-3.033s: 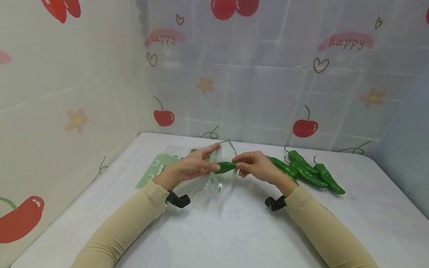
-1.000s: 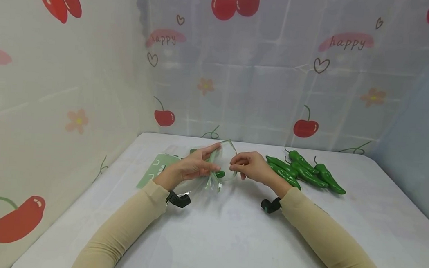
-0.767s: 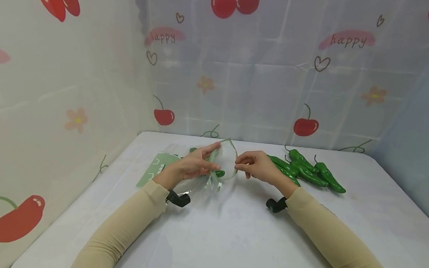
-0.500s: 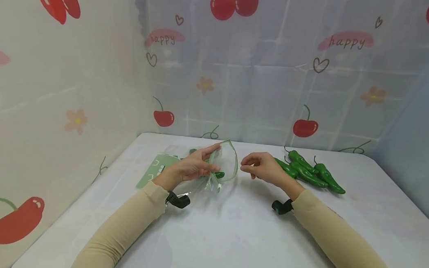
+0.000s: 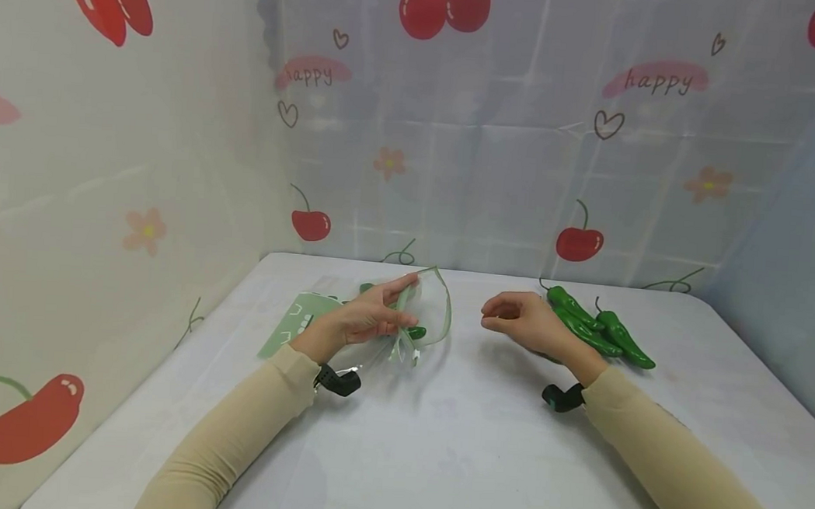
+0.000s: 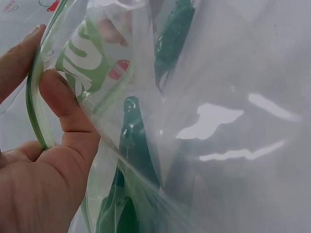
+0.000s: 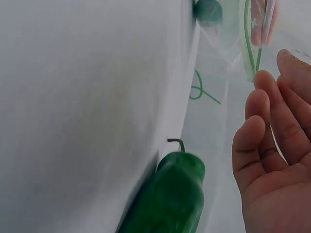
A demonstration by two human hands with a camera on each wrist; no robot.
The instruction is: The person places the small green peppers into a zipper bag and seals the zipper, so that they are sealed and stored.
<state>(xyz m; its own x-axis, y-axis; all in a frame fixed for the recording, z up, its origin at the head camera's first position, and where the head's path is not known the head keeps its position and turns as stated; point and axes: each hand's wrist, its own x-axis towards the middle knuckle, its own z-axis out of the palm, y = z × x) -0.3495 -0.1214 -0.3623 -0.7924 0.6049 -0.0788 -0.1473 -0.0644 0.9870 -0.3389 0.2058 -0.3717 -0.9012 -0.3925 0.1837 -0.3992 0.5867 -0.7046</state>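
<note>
My left hand [image 5: 369, 316] grips the mouth of a clear zip bag [image 5: 434, 307] with a green-edged opening that gapes to the right. Through its plastic, green peppers [image 6: 138, 145] show in the left wrist view, and one pepper tip [image 5: 417, 332] is visible just past my thumb. My right hand [image 5: 532, 324] hovers to the right of the bag, fingers loosely bent, holding nothing. Beside and partly behind it, several green peppers [image 5: 622, 339] lie on the table; one pepper [image 7: 170, 194] shows its curved stem in the right wrist view.
The bag's green printed part [image 5: 305, 318] spreads on the table to the left, behind my left forearm. A white cloth covers the table [image 5: 430, 450]. Patterned sheets [image 5: 482, 173] with cherries stand behind and at both sides.
Three seconds ago my right hand held a pepper at the bag's mouth; that pepper went inside. The right hand then touched the rim and moved away right toward the peppers. The left hand stayed.
</note>
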